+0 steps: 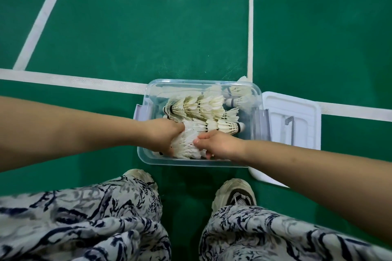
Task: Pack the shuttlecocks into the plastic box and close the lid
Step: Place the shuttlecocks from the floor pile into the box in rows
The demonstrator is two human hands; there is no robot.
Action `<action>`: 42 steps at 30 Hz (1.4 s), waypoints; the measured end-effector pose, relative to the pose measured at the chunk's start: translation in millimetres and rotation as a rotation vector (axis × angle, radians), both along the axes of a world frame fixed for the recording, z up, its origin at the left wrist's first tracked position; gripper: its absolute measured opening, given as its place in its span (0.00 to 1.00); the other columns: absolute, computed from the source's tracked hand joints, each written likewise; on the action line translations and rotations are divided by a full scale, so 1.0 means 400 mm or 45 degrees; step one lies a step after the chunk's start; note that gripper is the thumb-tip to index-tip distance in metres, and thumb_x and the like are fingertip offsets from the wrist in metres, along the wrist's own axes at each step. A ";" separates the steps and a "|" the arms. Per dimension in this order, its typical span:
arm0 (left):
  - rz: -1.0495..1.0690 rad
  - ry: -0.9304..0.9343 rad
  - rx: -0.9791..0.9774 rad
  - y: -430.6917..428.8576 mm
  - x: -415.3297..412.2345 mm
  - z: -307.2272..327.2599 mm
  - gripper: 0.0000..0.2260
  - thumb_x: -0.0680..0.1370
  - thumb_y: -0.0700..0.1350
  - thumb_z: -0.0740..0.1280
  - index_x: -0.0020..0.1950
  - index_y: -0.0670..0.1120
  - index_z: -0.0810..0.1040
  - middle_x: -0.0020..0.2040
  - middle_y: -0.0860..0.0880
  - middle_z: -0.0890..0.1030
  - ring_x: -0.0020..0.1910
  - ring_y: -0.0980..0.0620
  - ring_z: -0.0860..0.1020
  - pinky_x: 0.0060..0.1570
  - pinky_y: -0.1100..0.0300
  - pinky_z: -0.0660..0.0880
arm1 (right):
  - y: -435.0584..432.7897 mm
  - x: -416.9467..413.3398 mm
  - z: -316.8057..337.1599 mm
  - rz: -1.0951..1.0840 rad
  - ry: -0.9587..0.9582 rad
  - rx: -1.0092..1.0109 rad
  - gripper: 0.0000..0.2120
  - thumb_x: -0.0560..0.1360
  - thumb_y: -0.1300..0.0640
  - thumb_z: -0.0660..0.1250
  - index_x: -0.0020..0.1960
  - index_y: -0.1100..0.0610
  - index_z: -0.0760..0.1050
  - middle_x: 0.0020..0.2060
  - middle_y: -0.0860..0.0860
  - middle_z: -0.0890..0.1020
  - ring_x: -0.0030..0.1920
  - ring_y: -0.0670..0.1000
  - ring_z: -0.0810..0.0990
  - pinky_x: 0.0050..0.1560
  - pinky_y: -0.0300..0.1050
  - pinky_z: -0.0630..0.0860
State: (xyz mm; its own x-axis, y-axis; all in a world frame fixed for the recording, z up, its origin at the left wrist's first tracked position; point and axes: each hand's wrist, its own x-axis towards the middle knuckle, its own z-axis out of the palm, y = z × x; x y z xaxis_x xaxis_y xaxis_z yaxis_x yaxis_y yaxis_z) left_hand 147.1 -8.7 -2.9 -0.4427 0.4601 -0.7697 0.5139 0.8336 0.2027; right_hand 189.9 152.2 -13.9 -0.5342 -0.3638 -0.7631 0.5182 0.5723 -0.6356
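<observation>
- Both hands are down in the box (148, 160), at its near side, on a bundle (186, 141) of shuttlecocks.
- The left hand (163, 135) curls round the bundle's left end, and the right hand (219, 144) curls over its right end, so the bundle is squeezed between them.
- More shuttlecocks (201, 106) lie nested in rows toward the far wall.
- They are probably very light, with brittle feathers that crush easily. Press along the stack from the ends, not across the skirts.
- The lid (297, 110) lies flat just right of the box. It looks stiff, so take it by its edges.
</observation>
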 end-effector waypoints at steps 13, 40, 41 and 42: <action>-0.261 0.016 -0.240 0.016 -0.016 0.007 0.22 0.73 0.51 0.69 0.62 0.42 0.69 0.57 0.44 0.77 0.54 0.45 0.75 0.52 0.55 0.72 | 0.020 -0.031 -0.005 0.400 0.179 0.372 0.26 0.74 0.40 0.62 0.53 0.63 0.80 0.39 0.55 0.79 0.39 0.51 0.75 0.43 0.43 0.72; -0.022 0.440 0.255 0.242 -0.266 0.049 0.13 0.77 0.47 0.61 0.43 0.40 0.79 0.39 0.42 0.80 0.37 0.45 0.72 0.36 0.59 0.65 | 0.200 -0.151 -0.010 -0.110 0.986 0.635 0.21 0.80 0.44 0.51 0.45 0.57 0.76 0.43 0.56 0.82 0.46 0.59 0.77 0.42 0.48 0.72; -0.024 0.416 0.241 0.238 -0.259 0.044 0.13 0.77 0.48 0.61 0.41 0.40 0.79 0.36 0.44 0.79 0.37 0.45 0.73 0.35 0.59 0.65 | 0.203 -0.140 -0.007 -0.107 0.965 0.620 0.22 0.80 0.44 0.51 0.46 0.57 0.78 0.42 0.56 0.82 0.46 0.58 0.77 0.43 0.48 0.73; -0.026 0.379 0.229 0.236 -0.254 0.040 0.13 0.77 0.48 0.62 0.40 0.41 0.78 0.34 0.45 0.79 0.37 0.45 0.74 0.35 0.59 0.66 | 0.205 -0.130 -0.005 -0.094 0.931 0.600 0.22 0.80 0.44 0.51 0.44 0.55 0.78 0.40 0.55 0.82 0.44 0.58 0.77 0.43 0.48 0.73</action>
